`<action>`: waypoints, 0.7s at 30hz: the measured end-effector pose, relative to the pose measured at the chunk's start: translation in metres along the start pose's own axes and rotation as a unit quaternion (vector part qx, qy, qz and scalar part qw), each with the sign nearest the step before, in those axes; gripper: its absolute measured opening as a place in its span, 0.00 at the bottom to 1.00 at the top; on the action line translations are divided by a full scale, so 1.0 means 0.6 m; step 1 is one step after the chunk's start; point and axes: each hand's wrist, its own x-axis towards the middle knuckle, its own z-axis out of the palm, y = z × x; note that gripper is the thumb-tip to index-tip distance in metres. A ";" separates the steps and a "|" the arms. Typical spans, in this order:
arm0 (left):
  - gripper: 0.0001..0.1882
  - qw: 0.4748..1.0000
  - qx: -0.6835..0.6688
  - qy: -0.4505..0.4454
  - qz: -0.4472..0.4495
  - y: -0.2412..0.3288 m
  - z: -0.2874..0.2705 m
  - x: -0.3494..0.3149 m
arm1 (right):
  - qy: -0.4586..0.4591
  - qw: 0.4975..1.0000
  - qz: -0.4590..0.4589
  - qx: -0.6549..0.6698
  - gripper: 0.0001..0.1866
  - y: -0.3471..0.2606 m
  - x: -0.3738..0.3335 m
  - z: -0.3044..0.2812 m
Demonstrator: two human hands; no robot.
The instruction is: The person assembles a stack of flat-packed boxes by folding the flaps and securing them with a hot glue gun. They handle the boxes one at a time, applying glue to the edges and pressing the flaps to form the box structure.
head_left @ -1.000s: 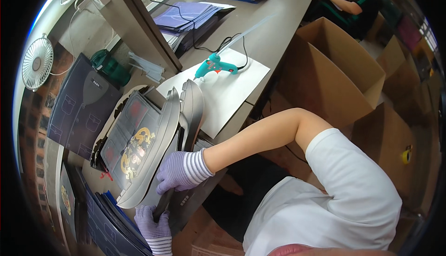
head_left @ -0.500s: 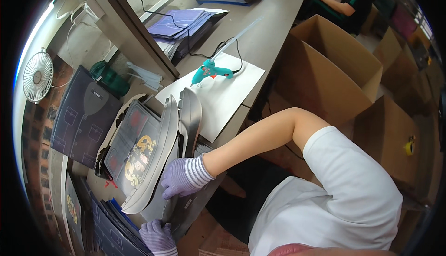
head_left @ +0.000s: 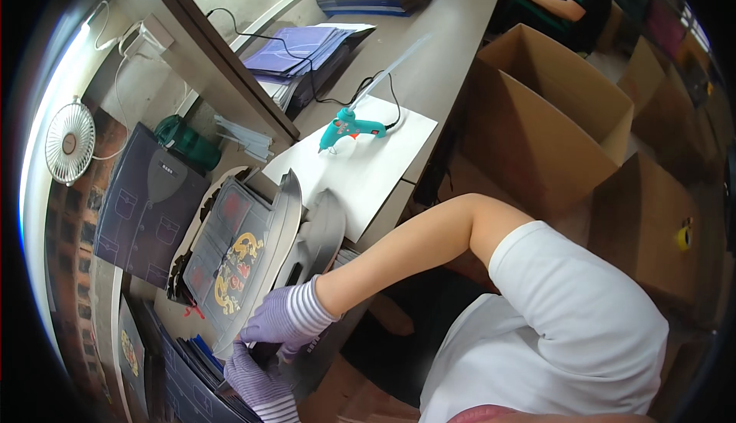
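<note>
A grey printed cardboard piece with a curved pale edge and a gold figure lies tilted on the table at the left. My right hand, in a purple knit glove with a striped cuff, is closed on its near end. Right below, my left hand, gloved the same way, is closed on the same near corner, its fingers touching the right hand's. The fingertips are partly hidden. Another grey curved cardboard piece stands beside it. Beyond, a teal hot glue gun rests on a white sheet.
Dark folded boards stand below left, near a dark printed board. A green bottle, glue sticks and a fan are farther left. Purple sheets lie behind; an open carton stands right. A co-worker sits far right.
My right hand has slid down along the cardboard to its near corner, and my left hand has risen to meet it. The view has shifted slightly.
</note>
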 end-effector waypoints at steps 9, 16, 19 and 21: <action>0.32 0.988 0.103 -0.110 -0.017 -0.069 -0.029 -0.020 | 0.000 0.967 0.003 -0.253 0.36 0.099 -0.087 -0.041; 0.34 0.995 -0.091 -0.034 0.039 0.060 0.057 0.037 | -0.013 0.966 0.051 -0.255 0.37 0.053 -0.079 -0.006; 0.33 0.993 -0.109 -0.003 0.042 0.054 0.069 0.038 | 0.079 0.950 0.043 -0.299 0.41 0.064 -0.102 -0.009; 0.32 0.993 -0.106 0.018 0.040 0.056 0.068 0.039 | 0.095 0.947 0.046 -0.303 0.40 0.070 -0.116 -0.013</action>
